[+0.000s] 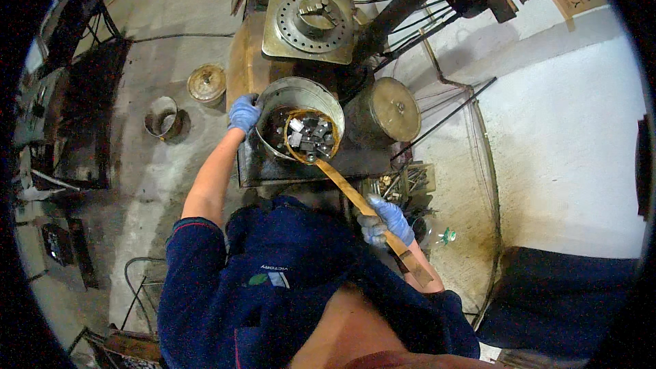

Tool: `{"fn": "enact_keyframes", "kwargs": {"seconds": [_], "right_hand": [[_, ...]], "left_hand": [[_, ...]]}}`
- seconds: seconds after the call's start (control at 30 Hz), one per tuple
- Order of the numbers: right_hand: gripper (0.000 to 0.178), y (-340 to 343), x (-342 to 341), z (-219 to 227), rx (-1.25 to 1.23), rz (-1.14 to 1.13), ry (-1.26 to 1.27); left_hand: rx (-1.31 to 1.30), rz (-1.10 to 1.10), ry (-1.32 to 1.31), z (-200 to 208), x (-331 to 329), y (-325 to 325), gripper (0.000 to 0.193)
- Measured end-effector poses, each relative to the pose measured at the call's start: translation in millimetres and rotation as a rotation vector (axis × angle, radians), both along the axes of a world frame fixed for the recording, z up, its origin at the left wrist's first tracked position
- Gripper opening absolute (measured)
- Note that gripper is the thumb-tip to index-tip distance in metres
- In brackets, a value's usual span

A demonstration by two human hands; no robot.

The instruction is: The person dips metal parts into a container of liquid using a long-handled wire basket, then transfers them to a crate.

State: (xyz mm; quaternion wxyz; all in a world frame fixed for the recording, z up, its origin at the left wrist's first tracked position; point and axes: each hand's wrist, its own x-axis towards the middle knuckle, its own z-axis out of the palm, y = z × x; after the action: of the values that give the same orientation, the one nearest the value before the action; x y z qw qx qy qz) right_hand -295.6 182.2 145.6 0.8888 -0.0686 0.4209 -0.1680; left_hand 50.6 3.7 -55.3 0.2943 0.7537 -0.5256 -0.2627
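A round metal bucket (311,93) stands on the dark machine base just ahead of me. My left hand (244,113), in a blue and grey glove, is closed on the bucket's left rim. My right hand (386,220), gloved alike, wraps round the long flat handle of a strainer (344,188). This handle slopes from the bucket down toward my right forearm. The strainer's yellowish round hoop lies inside the bucket mouth, toward its right side. Several small grey metal blocks (311,138) lie within the hoop. Dark liquid or shadow surrounds it; the bucket's bottom is hidden.
Beyond the bucket, a jawed chuck (318,17) sits on a square metal plate (273,44) under a machine arm. A lidded drum (395,109) stands to the right. Two cans (206,82) (162,117) are on the floor at left. A crate of metal parts (417,179) sits near my right hand.
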Motion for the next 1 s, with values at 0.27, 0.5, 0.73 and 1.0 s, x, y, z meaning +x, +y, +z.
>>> {"fn": "enact_keyframes", "kwargs": {"seconds": [0.27, 0.5, 0.73, 1.0], "right_hand": [[0.039, -10, 18, 31, 0.163, -0.081, -0.150], [0.039, -20, 11, 79, -0.059, -0.172, 0.209], [0.035, -18, 17, 97, -0.132, -0.146, 0.225], [0.034, -17, 31, 90, -0.057, -0.150, 0.285]], "left_hand": [[-0.127, -0.156, -0.041, 2, 32, 33, 0.043], [-0.321, -0.423, 0.347, 89, -18, 112, 0.030], [0.146, -0.524, 1.652, 135, -136, 118, 0.030], [-0.026, -0.732, 1.855, 137, -170, 106, 0.042]]}}
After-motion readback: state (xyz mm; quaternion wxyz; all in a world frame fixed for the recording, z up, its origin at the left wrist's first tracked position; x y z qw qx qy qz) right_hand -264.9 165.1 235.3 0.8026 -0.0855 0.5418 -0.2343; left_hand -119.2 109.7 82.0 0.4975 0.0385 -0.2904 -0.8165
